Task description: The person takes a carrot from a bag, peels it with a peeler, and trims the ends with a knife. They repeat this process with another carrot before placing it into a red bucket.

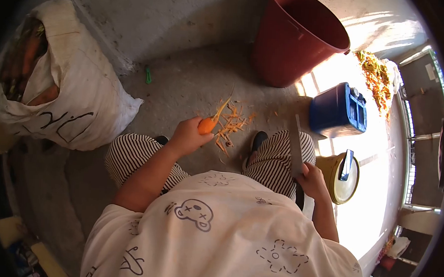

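My left hand [186,136] is wrapped round an orange carrot [207,125], held out in front of my left knee. Its thick end shows past my fingers, and a thin pale tail points up and away. On the floor just beyond it lie scattered carrot peelings [234,123]. My right hand [311,181] grips a knife [296,147] by its handle over my right knee. The long, broad blade points forward, apart from the carrot. Most of the knife's handle is hidden by my fingers.
A white sack [79,76] of carrots stands at the left. Ahead is a tall dark red bucket [292,47]. To the right are a blue jerrycan [334,112] and a yellowish tub [334,177] with a phone [347,165] on its lid. A peelings heap [375,79] lies farther off.
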`<state>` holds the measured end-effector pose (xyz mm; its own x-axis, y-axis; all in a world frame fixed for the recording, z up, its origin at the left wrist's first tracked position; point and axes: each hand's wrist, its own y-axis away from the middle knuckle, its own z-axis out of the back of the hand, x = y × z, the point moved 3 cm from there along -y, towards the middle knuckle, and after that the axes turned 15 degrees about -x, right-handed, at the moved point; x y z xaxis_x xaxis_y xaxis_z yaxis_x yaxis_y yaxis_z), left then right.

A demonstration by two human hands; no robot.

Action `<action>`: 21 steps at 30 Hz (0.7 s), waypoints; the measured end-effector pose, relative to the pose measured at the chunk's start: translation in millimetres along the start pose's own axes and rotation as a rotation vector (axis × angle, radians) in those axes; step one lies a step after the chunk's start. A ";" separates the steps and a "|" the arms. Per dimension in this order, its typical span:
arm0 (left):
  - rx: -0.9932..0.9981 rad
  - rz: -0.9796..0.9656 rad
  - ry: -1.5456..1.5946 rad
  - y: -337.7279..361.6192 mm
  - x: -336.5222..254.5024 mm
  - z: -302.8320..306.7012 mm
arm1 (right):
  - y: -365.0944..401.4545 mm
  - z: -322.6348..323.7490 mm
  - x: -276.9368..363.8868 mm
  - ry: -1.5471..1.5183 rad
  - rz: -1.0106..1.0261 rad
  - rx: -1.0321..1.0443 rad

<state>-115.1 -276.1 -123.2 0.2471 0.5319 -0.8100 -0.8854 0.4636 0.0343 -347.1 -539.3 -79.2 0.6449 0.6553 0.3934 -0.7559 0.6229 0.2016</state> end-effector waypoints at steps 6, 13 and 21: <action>-0.054 -0.038 -0.206 -9.2 -7.6 -6.0 | -15.2 -13.1 114.9 0.011 0.275 0.084; -0.033 0.054 -0.344 -21.0 -5.5 0.1 | -22.8 -47.9 175.4 -0.026 0.511 0.074; -0.034 0.028 -0.334 -24.1 3.5 -2.9 | -25.4 -57.7 180.1 0.027 0.481 0.116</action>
<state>-94.1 -287.5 -128.6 0.3327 0.7494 -0.5725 -0.9049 0.4246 0.0299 -205.2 -412.4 -65.3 0.2210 0.8688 0.4431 -0.9753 0.1963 0.1017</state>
